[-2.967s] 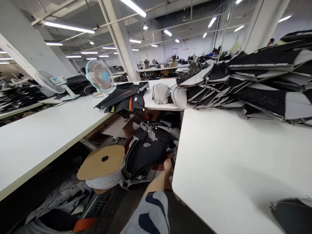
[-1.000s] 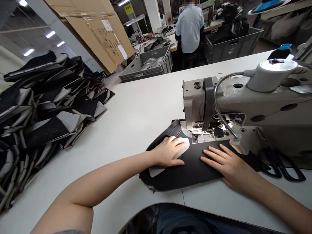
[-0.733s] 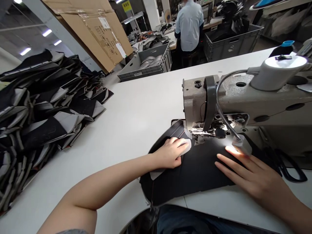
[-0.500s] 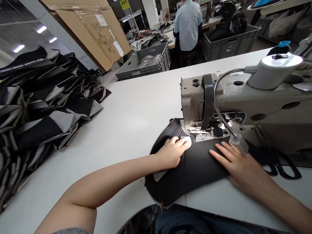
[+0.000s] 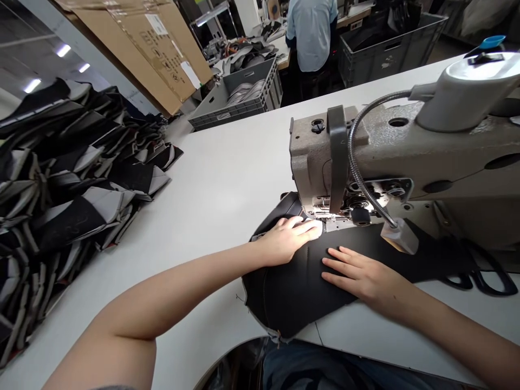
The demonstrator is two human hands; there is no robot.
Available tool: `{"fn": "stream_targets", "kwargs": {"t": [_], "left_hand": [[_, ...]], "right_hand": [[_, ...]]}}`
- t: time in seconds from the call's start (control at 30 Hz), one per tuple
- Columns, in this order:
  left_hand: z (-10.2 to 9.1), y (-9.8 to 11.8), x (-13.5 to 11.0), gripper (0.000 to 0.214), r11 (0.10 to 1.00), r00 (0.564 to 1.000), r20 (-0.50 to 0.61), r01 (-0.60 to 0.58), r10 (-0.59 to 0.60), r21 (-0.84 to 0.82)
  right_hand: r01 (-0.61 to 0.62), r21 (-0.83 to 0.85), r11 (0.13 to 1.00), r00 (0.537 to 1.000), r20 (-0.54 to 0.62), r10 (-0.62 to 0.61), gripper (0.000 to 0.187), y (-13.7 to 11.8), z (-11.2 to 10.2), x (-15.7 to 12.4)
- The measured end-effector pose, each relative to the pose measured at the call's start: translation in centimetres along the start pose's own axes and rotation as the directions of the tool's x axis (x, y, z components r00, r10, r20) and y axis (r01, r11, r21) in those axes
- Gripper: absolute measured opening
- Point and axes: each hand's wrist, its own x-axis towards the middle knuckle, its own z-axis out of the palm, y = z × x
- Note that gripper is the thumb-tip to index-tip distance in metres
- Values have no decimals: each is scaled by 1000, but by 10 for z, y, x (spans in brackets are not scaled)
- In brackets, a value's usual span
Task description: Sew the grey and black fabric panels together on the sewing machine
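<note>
Black panel (image 5: 300,292): smooth, seamed, mostly flat on the counter (image 5: 227,179), stretching toward three o'clock.
White piece (image 5: 319,230): small, partly hidden, near the panel's twelve o'clock edge.

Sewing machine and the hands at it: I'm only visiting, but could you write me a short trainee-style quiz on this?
1. Which of the person's hands is nearer the needle area of the sewing machine?
2. True or false: the right hand rests on the black piece.
3. On which side of the person is the big stack of black and grey pieces? A) right B) left

Key:
1. The left hand; its fingertips are right beside it.
2. True; its fingers are spread over the piece.
3. B
</note>
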Motion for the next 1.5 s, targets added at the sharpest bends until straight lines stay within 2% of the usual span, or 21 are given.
{"fn": "stream_targets", "kwargs": {"t": [0.27,0.5,0.67,1.0,1.3,1.5], "left_hand": [[-4,3,3,73,999,1000,9,13,-12,-35],[-11,3,9,70,998,999,36,29,-27,-49],[-10,3,12,70,998,998,41,44,-42,-47],[-2,4,9,72,999,999,-39,29,-31,-36],[2,6,4,64,999,988,-154,34,-33,6],[-4,13,4,57,994,991,-104,95,-89,52]], "right_hand": [[-64,-67,996,996,-65,59,47,-7,2,1],[-97,-98,990,994,-59,92,47,0,0,-3],[-108,-104,989,993,-51,103,56,1,-2,-5],[-92,-94,991,989,-123,80,39,-29,6,18],[-62,-144,988,991,-126,43,39,-30,6,18],[-53,-129,990,992,-122,37,41,-28,5,14]]}}
